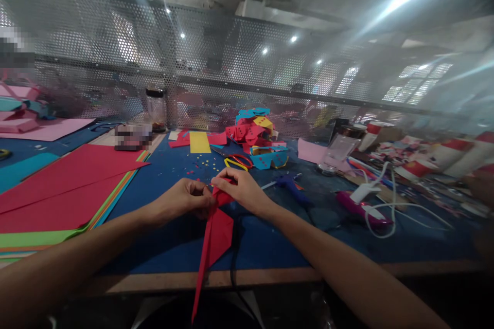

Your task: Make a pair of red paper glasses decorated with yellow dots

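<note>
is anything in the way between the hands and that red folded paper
Nothing visible is. The left hand and right hand both pinch the top end of the red folded paper; the scissors lie farther back, apart from it.

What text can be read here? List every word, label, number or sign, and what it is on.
None can be read.
Red-and-white containers at the right: any print is too blurred.
Small object by the jar: blurred out.
Red paper pinched by the left hand and right hand: plain.
</note>
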A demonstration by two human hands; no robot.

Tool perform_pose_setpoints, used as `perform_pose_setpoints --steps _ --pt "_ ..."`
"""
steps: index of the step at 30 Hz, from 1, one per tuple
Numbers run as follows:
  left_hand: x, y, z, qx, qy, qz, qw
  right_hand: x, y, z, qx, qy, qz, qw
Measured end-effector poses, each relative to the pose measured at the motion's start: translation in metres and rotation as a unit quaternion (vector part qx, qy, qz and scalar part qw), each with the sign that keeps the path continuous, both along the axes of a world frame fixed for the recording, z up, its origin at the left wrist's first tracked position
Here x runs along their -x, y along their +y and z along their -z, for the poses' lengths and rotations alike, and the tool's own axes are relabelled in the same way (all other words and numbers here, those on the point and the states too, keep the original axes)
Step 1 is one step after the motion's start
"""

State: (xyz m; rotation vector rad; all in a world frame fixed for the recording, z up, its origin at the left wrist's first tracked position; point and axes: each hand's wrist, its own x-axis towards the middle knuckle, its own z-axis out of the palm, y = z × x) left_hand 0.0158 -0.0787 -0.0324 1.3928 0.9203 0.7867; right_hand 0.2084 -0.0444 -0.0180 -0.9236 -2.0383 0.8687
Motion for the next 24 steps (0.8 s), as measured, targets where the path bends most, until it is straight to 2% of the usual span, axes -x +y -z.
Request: perform_pose_setpoints --steps 9,16,24 --pt "-0.0006 -0.0006 -0.0002 -0.007 -0.010 0.000 1.000 0.0005 -0.0007 0.0006 0.006 -0.004 0.010 1.000" --pt "-0.0008 -0.0010 -0.0005 -0.013 -0.010 0.002 1.000 0.0009 -0.0026 0.0015 0.040 -0.011 0.015 0.999" --pt "-0.0004 0.0000 0.0012 -0.009 -0.016 -0.013 1.000 -0.0004 0.0004 0.0012 0.024 -0.011 0.021 0.999"
